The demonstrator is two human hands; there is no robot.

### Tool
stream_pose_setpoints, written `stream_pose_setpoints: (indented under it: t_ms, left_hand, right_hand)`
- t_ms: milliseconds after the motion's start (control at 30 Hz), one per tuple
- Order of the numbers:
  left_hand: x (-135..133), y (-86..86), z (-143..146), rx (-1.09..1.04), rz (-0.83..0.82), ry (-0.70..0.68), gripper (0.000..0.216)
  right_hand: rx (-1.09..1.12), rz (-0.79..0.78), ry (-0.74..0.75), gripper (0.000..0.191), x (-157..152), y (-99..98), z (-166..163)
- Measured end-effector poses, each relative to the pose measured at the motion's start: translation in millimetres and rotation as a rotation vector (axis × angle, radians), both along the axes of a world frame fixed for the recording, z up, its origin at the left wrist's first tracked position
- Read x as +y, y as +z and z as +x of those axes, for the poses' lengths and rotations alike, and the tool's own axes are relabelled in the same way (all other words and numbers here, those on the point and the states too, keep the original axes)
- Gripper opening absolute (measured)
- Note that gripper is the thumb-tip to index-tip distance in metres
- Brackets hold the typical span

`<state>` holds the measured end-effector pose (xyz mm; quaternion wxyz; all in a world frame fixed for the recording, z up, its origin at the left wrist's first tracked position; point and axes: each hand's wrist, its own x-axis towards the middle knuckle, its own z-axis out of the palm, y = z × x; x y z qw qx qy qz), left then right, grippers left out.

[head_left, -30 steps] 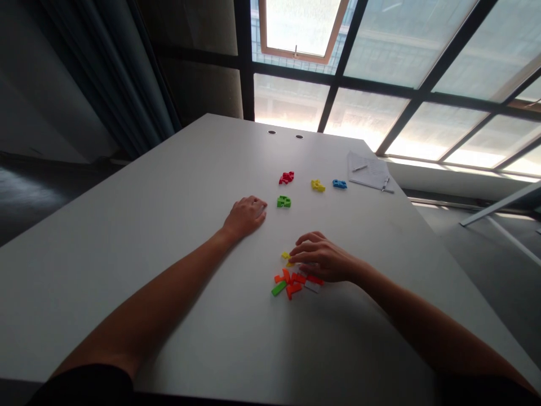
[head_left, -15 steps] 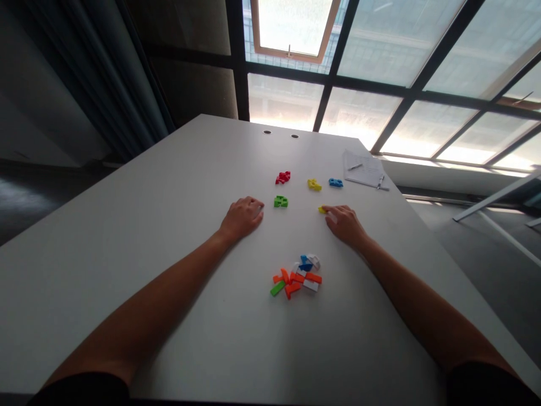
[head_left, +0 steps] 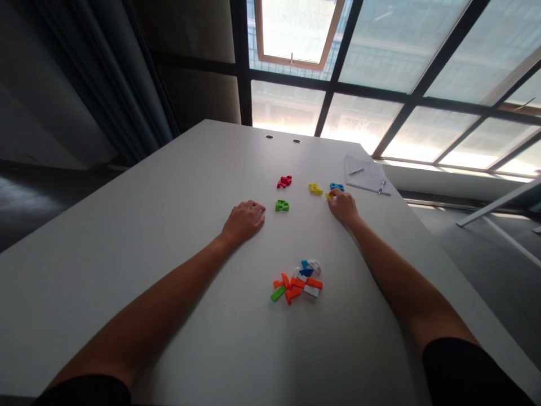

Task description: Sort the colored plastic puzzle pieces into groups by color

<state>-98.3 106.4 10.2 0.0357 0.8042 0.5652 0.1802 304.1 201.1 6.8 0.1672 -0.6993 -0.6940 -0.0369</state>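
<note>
My right hand [head_left: 343,206] is closed on a small yellow plastic block [head_left: 328,195], just in front of a cluster of blue blocks [head_left: 337,186]. To its left lies a cluster of yellow blocks [head_left: 315,189]. My left hand [head_left: 244,220] rests on the tabletop with its fingers loosely bent and holds nothing that I can see. Beside its fingertips, apart from them, sits a group of green blocks [head_left: 282,206]. Red blocks [head_left: 284,181] lie farther back. Nearer to me is a mixed pile of orange, white, blue and green blocks [head_left: 297,283].
The white table [head_left: 181,186] stretches toward the windows, with two round holes near its far edge. Sheets of paper [head_left: 367,173] with a pen [head_left: 356,171] on them lie at the right edge. A dark curtain [head_left: 122,84] hangs at the left.
My right hand has moved away from me with the small yellow block, closer to the blue and yellow clusters. The left hand stays in place on the table.
</note>
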Motion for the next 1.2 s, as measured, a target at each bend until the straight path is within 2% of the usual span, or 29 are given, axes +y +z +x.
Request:
stream_pose_setpoints:
  t_ms: [167,267,367,533,867,1200]
  left_hand:
    - [-0.1,-0.4,-0.5,-0.002,0.007,0.004,0.037]
    - [0.4,-1.1,-1.4,-0.007,0.011,0.005,0.036]
    - [0.4,-1.2,-1.5,-0.011,0.006,0.0,0.036]
    - [-0.4,-0.6,0.3,-0.006,0.0,0.009,0.036]
    - [-2.2,1.2,0.8,0.009,0.003,0.011,0.035]
    - [-2.6,2.9,3.6,0.005,-0.018,0.029,0.034]
  right_hand:
    - [-0.006,-0.036,-0.008,0.032,27.4,0.0,-5.8]
    - [-0.021,-0.02,0.04,0.034,43.6,-1.0,-8.8]
    - [-0.017,-0.017,0.08,0.038,55.3,-2.0,-10.3]
    - [-0.01,-0.079,0.033,0.05,68.2,-0.8,-8.4]
    - [-0.032,-0.183,0.041,0.05,100.4,16.4,-16.4]
    - [0.039,-0.252,0.098,0.05,115.4,34.1,-19.5]
